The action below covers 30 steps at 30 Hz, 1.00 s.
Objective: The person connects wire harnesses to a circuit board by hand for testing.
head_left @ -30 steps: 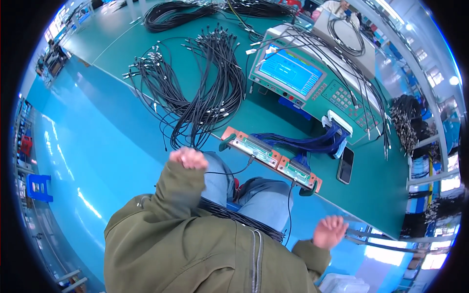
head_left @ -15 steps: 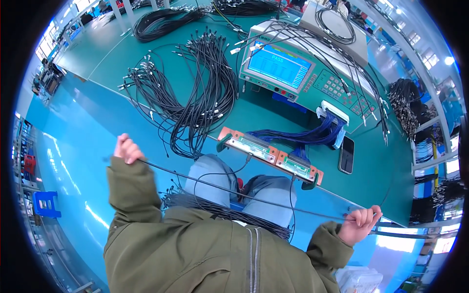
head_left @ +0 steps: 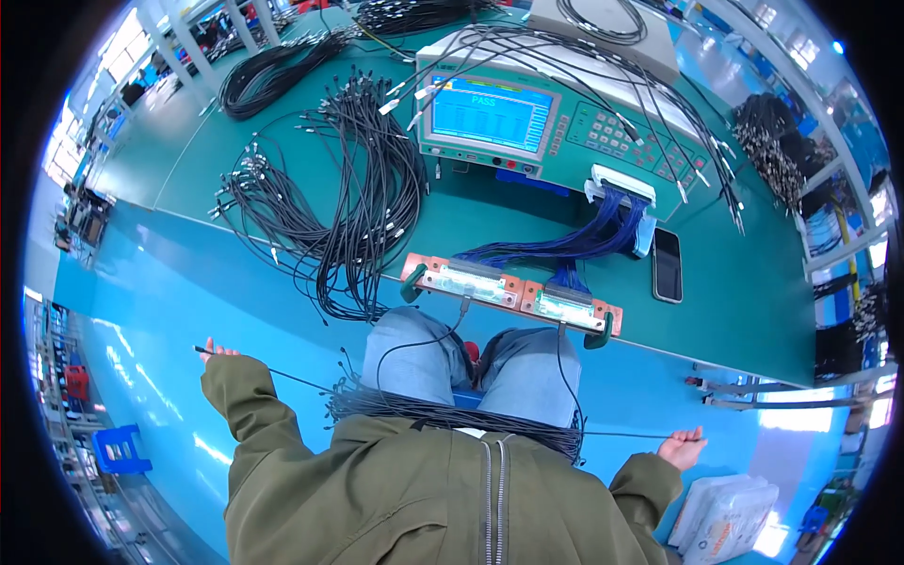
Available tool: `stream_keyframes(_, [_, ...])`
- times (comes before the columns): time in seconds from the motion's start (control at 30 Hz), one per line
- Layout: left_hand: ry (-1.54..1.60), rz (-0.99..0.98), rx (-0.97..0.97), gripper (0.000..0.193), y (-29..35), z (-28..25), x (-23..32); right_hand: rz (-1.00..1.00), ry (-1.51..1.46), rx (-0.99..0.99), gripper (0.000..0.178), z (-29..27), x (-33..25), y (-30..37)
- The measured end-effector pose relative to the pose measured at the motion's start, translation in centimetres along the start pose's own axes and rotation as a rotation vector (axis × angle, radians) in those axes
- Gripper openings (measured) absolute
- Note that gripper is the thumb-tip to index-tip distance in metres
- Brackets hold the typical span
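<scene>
Out to the left of my lap, my left hand [head_left: 222,351] is closed on a thin black cable, whose tip pokes out past the fingers. My right hand [head_left: 682,448], low on the right, pinches the cable [head_left: 626,435] too. It runs from hand to hand, its middle lost against a bundle of black cables [head_left: 443,411] lying across my thighs. At the table edge before my knees sits a test fixture [head_left: 513,294] of copper-coloured blocks with lit clear sections. Two black leads are plugged into its near side and hang toward the bundle.
A tester [head_left: 565,127] with a lit blue screen stands on the green table [head_left: 734,320]. Blue wires [head_left: 565,247] link it to the fixture. A phone [head_left: 667,266] lies at right, a heap of black cables [head_left: 377,188] at left. White packages [head_left: 725,518] stand low right.
Both hands have lowered, the left one moving down most. The cable between them has dropped from above my lap to the level of the bundle. My view has shifted slightly.
</scene>
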<state>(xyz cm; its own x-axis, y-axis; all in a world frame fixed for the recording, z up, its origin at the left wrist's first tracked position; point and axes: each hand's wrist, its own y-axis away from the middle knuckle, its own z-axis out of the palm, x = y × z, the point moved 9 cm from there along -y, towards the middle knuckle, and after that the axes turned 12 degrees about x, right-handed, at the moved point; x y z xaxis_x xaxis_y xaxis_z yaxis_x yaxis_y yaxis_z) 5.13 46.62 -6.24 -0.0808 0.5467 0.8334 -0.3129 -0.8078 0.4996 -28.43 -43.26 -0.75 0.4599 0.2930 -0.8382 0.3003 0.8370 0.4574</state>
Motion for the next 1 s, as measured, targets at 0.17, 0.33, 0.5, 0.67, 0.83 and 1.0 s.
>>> stream_keyframes(0.17, [-0.399, 0.128, -0.371, 0.026, 13.2, 10.6, -2.3, -0.085, 0.403, -0.754, 0.012, 9.9, 3.0, 12.4])
stream_keyframes(0.33, [-0.619, 0.27, -1.185, 0.017, 31.5, 13.9, -17.0, 0.172, 0.657, -1.272, 0.021, 12.8, 14.4, 26.0])
stream_keyframes(0.5, [-0.611, 0.126, -1.312, 0.024, 40.5, 14.7, -22.8, 0.387, 0.501, -1.023, 0.022, 11.7, 18.3, 27.7])
stream_keyframes(0.67, [-0.584, -0.096, -1.23, 0.028, 41.2, 15.9, -23.7, 0.433, 0.453, -0.995, 0.021, 10.7, 18.9, 27.3])
stream_keyframes(0.83, [-0.549, -0.033, -1.063, 0.029, 40.7, 14.0, -23.2, 0.466, 0.501, -1.04, 0.021, 11.4, 19.2, 26.8])
stream_keyframes(1.0, [-0.72, -0.306, -1.133, 0.032, 41.3, 11.1, -24.9, 0.487, 0.53, -1.048, 0.021, 12.0, 19.6, 26.4])
